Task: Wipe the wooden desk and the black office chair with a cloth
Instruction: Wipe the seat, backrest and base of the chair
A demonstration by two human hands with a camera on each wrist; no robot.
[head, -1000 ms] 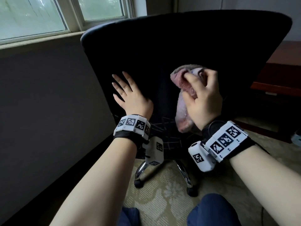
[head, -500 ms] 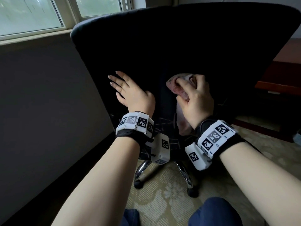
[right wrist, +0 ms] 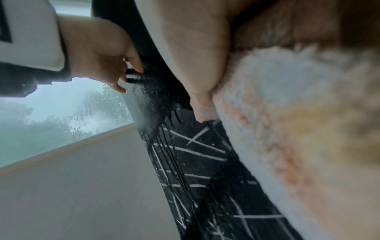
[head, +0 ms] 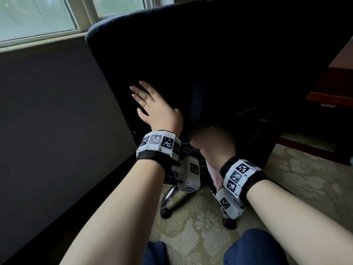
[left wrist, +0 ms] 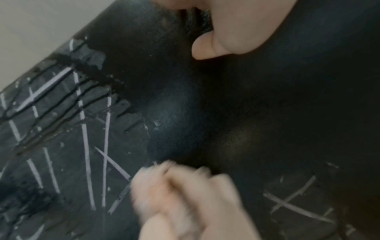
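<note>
The back of the black office chair [head: 219, 54] fills the upper head view. My left hand [head: 154, 108] lies flat on its left side, fingers straight. My right hand [head: 214, 146], blurred by motion, grips a bunched pinkish-white cloth [head: 214, 178] against the chair's lower edge, where torn fabric with pale stitching shows. The left wrist view shows my left thumb [left wrist: 207, 47] on the black fabric [left wrist: 267, 97] and my right hand [left wrist: 185, 194] low down. In the right wrist view the fluffy cloth [right wrist: 287, 129] is close under my palm, beside the frayed chair back [right wrist: 185, 154]. A corner of the wooden desk [head: 330, 92] shows at right.
A grey wall [head: 47, 121] under a window [head: 38, 14] stands close on the left. The chair's chrome legs [head: 170, 194] with castors rest on a patterned beige carpet [head: 305, 178]. My knees in blue trousers [head: 252, 247] are at the bottom.
My right hand has wiped the cloth down the chair back from mid-height to the lower edge. The left hand stayed flat on the chair. The head view has tilted down.
</note>
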